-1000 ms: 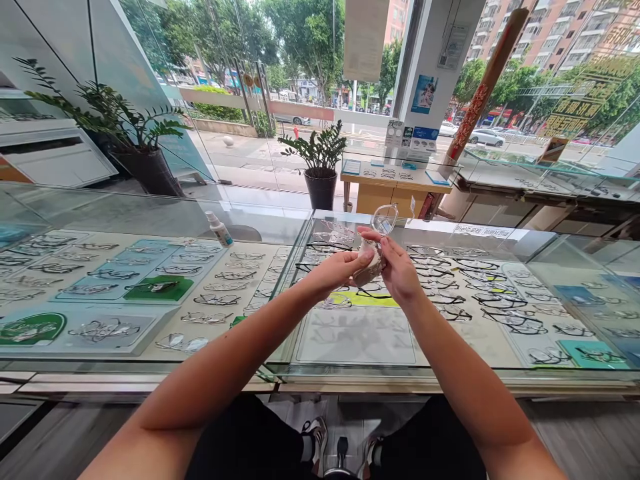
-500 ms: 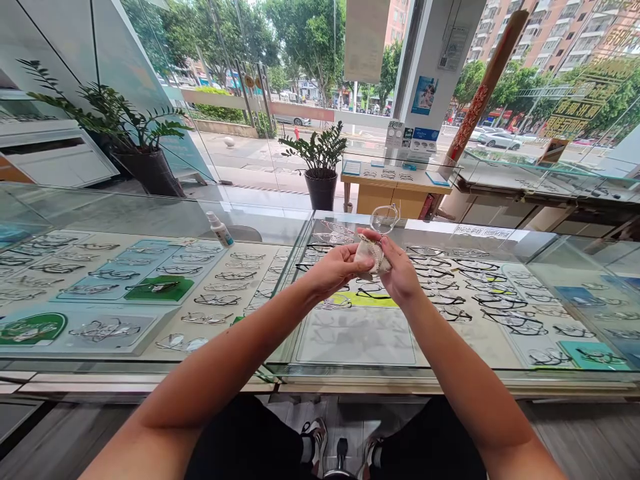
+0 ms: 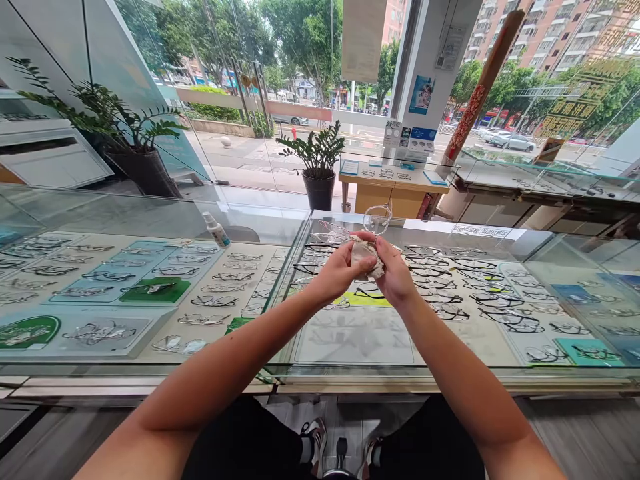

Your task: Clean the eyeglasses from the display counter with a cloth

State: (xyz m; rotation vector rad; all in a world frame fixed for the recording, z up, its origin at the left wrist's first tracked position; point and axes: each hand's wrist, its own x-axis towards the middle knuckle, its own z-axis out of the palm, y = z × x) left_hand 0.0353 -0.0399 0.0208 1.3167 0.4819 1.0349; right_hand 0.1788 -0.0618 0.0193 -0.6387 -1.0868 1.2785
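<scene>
Above the glass counter, my left hand is closed on a pale cloth, its thumb pressed across the front. A pair of eyeglasses is held up by my right hand, whose fingers are closed at the frame. One clear round lens sticks up above the fingers. The cloth covers the other part of the glasses, so that lens is hidden. Both hands touch each other around the cloth.
Under the glass top of the display counter lie rows of eyeglasses. A white spray bottle stands on the left part. Beyond are a potted plant and a small wooden display table.
My left thumb and fingers have shifted over the cloth, which is bunched more tightly around the glasses. The view has moved slightly, and both hands stay together over the counter.
</scene>
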